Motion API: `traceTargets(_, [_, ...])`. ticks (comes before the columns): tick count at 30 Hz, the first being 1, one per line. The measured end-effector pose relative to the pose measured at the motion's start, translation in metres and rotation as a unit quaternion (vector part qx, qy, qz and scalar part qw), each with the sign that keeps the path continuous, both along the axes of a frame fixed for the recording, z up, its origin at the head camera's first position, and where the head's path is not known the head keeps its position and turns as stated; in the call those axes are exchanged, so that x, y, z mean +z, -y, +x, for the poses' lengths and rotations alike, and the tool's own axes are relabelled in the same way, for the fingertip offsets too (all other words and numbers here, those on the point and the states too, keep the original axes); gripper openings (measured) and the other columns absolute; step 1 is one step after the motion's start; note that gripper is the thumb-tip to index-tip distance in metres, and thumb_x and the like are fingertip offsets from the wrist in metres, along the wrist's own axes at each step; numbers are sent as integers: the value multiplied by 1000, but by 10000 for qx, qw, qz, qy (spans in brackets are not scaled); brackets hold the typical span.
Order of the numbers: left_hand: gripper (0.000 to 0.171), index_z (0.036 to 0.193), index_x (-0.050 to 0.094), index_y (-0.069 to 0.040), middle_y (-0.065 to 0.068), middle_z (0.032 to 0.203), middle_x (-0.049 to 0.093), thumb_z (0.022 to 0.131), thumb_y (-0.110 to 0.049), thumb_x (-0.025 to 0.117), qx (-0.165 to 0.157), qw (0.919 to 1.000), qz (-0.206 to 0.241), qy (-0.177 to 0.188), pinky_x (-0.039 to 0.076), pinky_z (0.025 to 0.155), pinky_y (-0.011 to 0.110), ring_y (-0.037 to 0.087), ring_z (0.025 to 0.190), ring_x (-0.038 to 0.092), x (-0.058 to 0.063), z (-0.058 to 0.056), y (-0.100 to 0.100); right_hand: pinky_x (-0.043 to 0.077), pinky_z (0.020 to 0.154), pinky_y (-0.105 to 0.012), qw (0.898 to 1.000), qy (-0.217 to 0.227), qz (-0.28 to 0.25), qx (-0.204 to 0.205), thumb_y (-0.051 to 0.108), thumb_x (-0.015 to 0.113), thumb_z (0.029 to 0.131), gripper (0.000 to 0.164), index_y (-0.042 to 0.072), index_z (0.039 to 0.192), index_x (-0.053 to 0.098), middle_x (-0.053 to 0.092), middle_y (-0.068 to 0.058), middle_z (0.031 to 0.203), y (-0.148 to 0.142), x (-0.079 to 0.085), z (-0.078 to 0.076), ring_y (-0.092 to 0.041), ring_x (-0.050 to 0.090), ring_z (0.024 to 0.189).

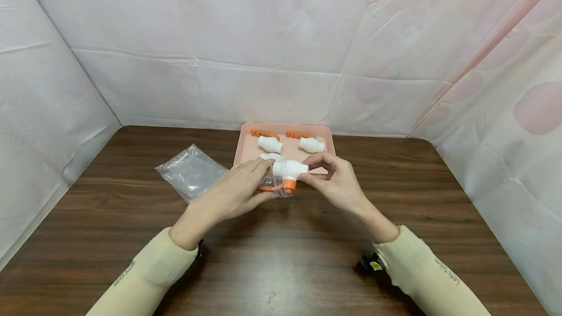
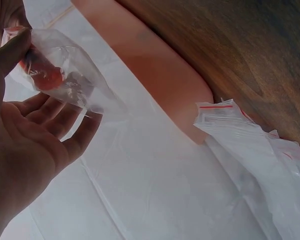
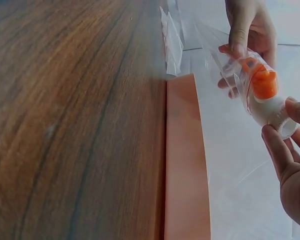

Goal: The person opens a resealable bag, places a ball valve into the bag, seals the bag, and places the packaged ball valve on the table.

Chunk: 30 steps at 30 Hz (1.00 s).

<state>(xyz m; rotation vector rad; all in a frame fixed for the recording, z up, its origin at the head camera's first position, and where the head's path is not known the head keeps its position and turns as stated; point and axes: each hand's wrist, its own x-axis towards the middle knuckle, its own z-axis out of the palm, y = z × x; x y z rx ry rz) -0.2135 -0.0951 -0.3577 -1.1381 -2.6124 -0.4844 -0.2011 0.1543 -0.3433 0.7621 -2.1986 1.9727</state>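
Note:
A white plastic ball valve (image 1: pixel 291 168) with an orange handle (image 3: pixel 265 85) is held above the front of the tray, partly inside a clear zip bag (image 2: pixel 85 82). My left hand (image 1: pixel 237 187) grips the bagged handle side, thumb on one face and fingers on the other. From the other side my right hand (image 1: pixel 338 183) pinches the bare white pipe end of the valve between thumb and fingers. That end sticks out of the bag's mouth in the right wrist view. In the left wrist view, the bag hides part of the orange handle.
Behind the hands stands a pink tray (image 1: pixel 239 150) with more valves, including a left one (image 1: pixel 270 144) and a right one (image 1: pixel 311 145); another is partly hidden. Flat clear zip bags (image 1: pixel 191 172) lie on the wooden table (image 1: pixel 281 257), left of the tray. White cloth walls (image 1: pixel 263 62) surround the table.

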Motion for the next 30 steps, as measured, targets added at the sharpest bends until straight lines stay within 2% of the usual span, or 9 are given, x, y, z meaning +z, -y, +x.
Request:
traceTargets(7, [90,143,33,-3,10,126,55,79,-48,76,86,9990,262,360,37,102,40,22,119,50,3,0,-2,55,75,-37,9999,-91,-85,-7,-14,71,78,23,-13,97,59,57,-25,106,-2,1,0,-34,62,93])
traceTargets(10, [93,145,31,-5,9,126,55,78,-52,75,106,9989,263,379,38,101,40,23,118,51,3,0,-2,55,76,-39,9998,-122,-118,67,-15,71,78,23,-13,98,59,56,-27,107,-2,0,0,-34,62,93])
traceTargets(16, [89,144,36,-6,7,130,51,78,-51,76,109,9992,237,303,40,99,40,22,118,51,0,0,-4,54,78,-40,9997,-154,-114,119,-18,70,77,23,-15,97,58,54,-32,108,0,1,2,-27,60,96])
traceTargets(23, [80,138,42,-4,5,125,54,78,-43,78,-175,9980,600,123,44,91,36,19,108,54,-1,-2,-5,54,78,-39,9997,-156,-105,156,-18,70,76,23,-15,96,59,54,-32,108,2,3,3,-26,61,95])
traceTargets(30, [75,136,43,-7,2,123,54,79,-42,78,-402,9967,700,41,45,86,35,15,101,53,-1,0,-6,55,76,-38,9997,-56,-10,222,-16,70,78,23,-15,98,59,53,-34,109,3,4,3,-41,63,91])
